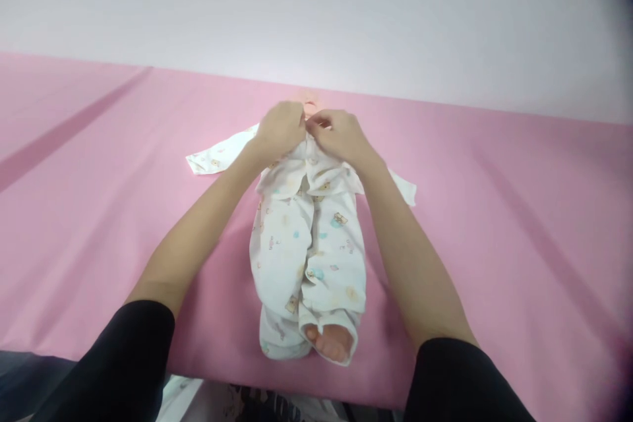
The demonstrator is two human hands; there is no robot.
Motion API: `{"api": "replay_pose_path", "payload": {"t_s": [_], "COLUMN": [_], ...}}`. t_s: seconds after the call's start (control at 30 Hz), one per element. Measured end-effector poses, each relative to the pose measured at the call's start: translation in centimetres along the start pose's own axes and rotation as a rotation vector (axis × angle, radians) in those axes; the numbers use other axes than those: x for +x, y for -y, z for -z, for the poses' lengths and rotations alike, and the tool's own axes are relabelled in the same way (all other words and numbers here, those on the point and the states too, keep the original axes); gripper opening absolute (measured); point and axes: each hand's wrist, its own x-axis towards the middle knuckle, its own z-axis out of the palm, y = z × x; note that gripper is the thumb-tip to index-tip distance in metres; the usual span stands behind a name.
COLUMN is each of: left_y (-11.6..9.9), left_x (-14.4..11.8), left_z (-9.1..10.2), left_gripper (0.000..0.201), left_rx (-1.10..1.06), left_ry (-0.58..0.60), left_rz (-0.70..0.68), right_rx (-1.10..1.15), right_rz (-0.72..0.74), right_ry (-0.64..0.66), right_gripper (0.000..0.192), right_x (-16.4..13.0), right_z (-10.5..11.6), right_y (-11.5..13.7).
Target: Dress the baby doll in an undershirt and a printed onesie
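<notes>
I have both hands together at the neck of the white shirt (324, 178) on a doll (287, 217). My right hand (339, 135) pinches the shirt's front edge. My left hand (281, 128) is curled just beside it, fingertips hidden, so I can't tell whether it grips. The doll lies beneath the grip on a pink sheet (119, 231), its trousers (339, 250) and bare foot (333, 344) nearer me.
</notes>
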Motion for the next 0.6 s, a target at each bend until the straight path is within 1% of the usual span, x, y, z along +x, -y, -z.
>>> {"api": "replay_pose_path", "payload": {"t_s": [0.07, 0.13, 0.33, 0.4, 0.5, 0.6], "left_y": [0.4, 0.6, 0.5, 0.5, 0.7, 0.9], "left_x": [0.5, 0.8, 1.9, 2.5, 3.3, 3.5], "left_z": [-1.8, -2.7, -3.0, -3.3, -3.8, -4.1], "left_gripper": [0.033, 0.035, 0.036, 0.035, 0.034, 0.031], "left_rx": [0.062, 0.087, 0.067, 0.037, -0.027, -0.068], "left_ry": [0.012, -0.011, -0.049, -0.059, -0.048, -0.058], "left_rz": [0.006, 0.003, 0.022, 0.061, 0.112, 0.122], "right_rx": [-0.099, -0.142, -0.015, -0.012, -0.027, 0.090], "right_rz": [0.016, 0.004, -0.174, -0.197, -0.176, -0.167], "right_ry": [-0.025, -0.068, -0.080, -0.070, -0.042, 0.080], "right_gripper": [0.016, 0.017, 0.010, 0.013, 0.019, 0.016], "right_x": [0.2, 0.4, 1.7, 2.2, 2.5, 2.4], "right_z": [-1.4, -2.1, -2.2, -2.3, -1.9, -1.1], "right_y": [-0.3, -0.5, -1.6, -1.9, -2.0, -1.9]}}
